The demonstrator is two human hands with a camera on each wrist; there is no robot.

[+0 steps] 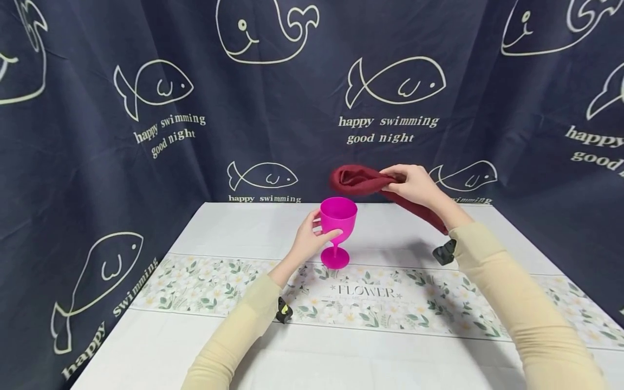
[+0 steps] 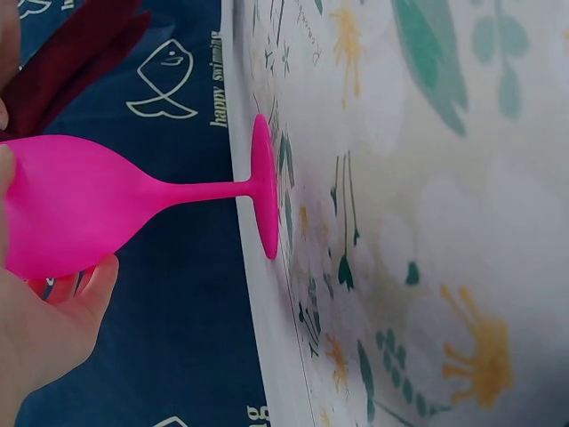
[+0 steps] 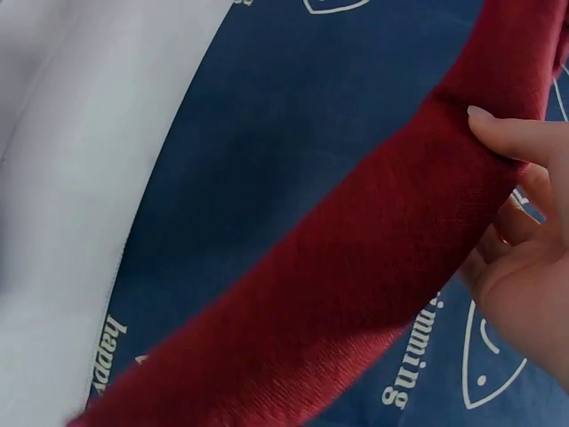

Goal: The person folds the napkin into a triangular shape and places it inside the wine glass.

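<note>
Makeshift recording corner, likely in home, not kitchen or workshop. Navy curtain (image 1: 302,97) printed with white fish, whales, "happy swimming good night" hangs as backdrop on all sides of desk (image 1: 253,227). Desk covered by white cloth with floral band reading "FLOWER" (image 1: 365,292). No other furniture visible.

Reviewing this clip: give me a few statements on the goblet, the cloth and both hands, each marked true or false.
1. The left hand grips the bowl of the pink goblet. True.
2. The goblet lies on its side. False: it stands upright on its foot on the table.
3. The right hand holds the dark red cloth in the air. True.
4. The cloth is stuffed inside the goblet. False: it is above and behind the rim, outside it.
5. The right hand rests flat on the table. False: it is raised, pinching the cloth.
</note>
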